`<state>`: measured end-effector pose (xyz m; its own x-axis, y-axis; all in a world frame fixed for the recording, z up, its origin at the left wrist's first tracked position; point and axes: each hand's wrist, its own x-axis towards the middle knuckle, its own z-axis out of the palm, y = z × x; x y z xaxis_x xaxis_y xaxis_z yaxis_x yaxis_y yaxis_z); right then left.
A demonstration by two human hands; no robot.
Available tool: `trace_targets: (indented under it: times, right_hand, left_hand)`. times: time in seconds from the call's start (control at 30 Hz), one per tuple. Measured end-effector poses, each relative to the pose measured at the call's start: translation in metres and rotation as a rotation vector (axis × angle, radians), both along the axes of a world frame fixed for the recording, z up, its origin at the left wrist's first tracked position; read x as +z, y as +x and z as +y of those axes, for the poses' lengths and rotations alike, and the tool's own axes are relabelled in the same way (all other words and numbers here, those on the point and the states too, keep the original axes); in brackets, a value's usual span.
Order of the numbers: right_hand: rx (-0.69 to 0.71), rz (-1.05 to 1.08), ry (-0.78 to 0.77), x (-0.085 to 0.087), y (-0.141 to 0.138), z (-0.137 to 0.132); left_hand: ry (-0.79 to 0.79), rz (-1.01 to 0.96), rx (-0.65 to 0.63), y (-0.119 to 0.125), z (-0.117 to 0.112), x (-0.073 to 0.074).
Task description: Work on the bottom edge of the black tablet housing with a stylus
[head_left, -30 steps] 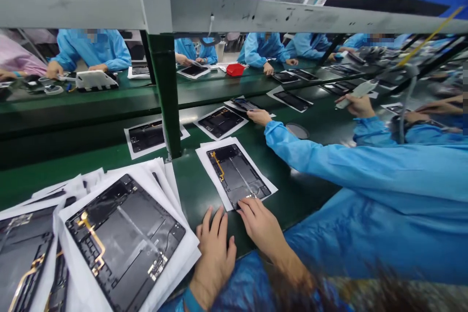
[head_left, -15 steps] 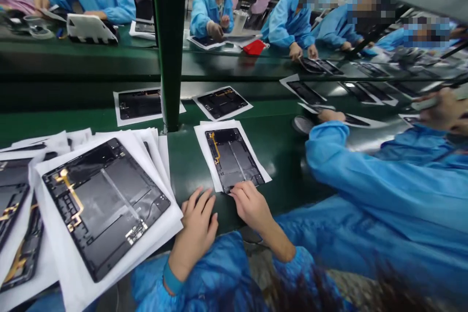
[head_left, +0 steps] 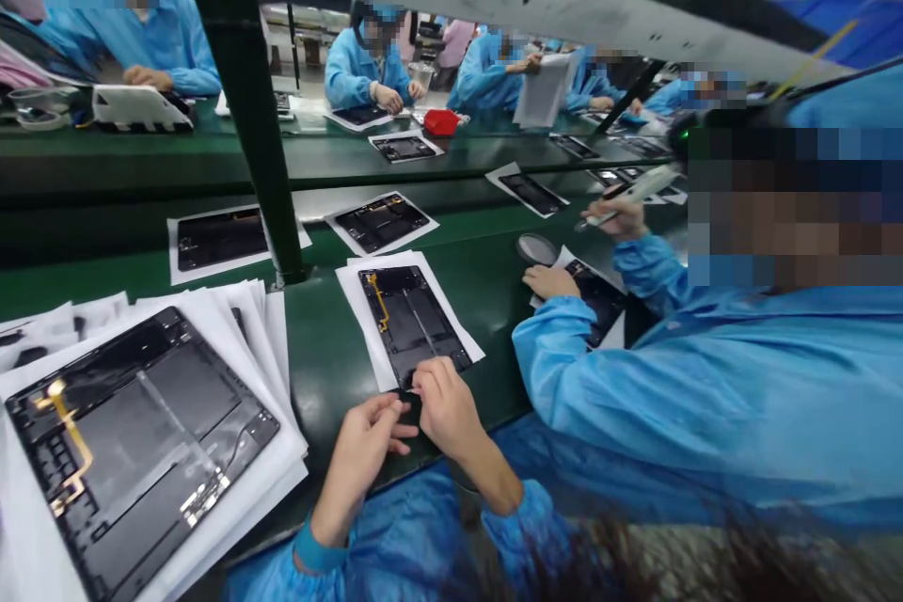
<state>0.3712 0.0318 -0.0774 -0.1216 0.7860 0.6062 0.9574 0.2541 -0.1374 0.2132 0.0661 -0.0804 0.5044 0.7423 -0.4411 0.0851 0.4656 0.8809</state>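
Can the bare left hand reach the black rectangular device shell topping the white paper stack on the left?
Likely yes: only white paper edge and green bench separate the bare left hand from the black rectangular device shell, lying uncovered.

Black housing (head_left: 403, 331) flat on white sheet (head_left: 368, 346), inner side up

Thin, rectangular, tablet-like, rounded corners. Orange ribbon cable (head_left: 379, 303) along the long side facing the green post (head_left: 246, 113); pale strip (head_left: 423, 322) lengthwise down the middle. Lies right of the green post's foot, clear of it, extending nearer. Skewed, far end angled toward the post. Near end partly hidden.
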Motion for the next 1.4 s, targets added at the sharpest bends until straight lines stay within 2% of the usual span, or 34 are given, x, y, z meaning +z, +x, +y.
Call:
trace_targets:
  times: [0.17, 0.4, 0.53, 0.7, 0.83, 0.97, 1.2, 1.3, 1.4]
  right_hand:
    - [-0.007, 0.046, 0.058, -0.004, -0.003, -0.007]
    - [0.053, 0.157, 0.085, -0.009, -0.010, -0.013]
    - [-0.047, 0.297, 0.093, -0.008, -0.010, -0.029]
    - [-0.238, 0.747, 0.023, -0.006, -0.013, -0.050]
    - [-0.195, 0.934, -0.043, -0.007, -0.022, -0.054]
    - [-0.134, 0.818, -0.106, -0.013, -0.034, -0.052]
    - [0.030, 0.560, -0.051, -0.029, -0.045, -0.047]
    - [0.072, 0.507, -0.038, -0.027, -0.047, -0.048]
    - [0.129, 0.481, -0.046, -0.016, -0.053, -0.054]
  left_hand:
    - [-0.096, -0.165, 0.060, 0.012, 0.009, 0.010]
    - [-0.053, -0.202, 0.182, 0.023, 0.012, 0.010]
    - [-0.038, -0.138, 0.238, -0.002, 0.006, 0.003]
    - [-0.010, 0.036, 0.308, -0.046, -0.024, -0.010]
    - [0.026, 0.218, 0.320, -0.070, -0.052, -0.014]
    - [0.067, 0.343, 0.267, -0.087, -0.066, -0.011]
    - [0.135, 0.449, 0.138, -0.100, -0.067, -0.009]
    - [0.148, 0.476, 0.079, -0.106, -0.068, -0.007]
    - [0.138, 0.492, 0.053, -0.115, -0.071, -0.006]
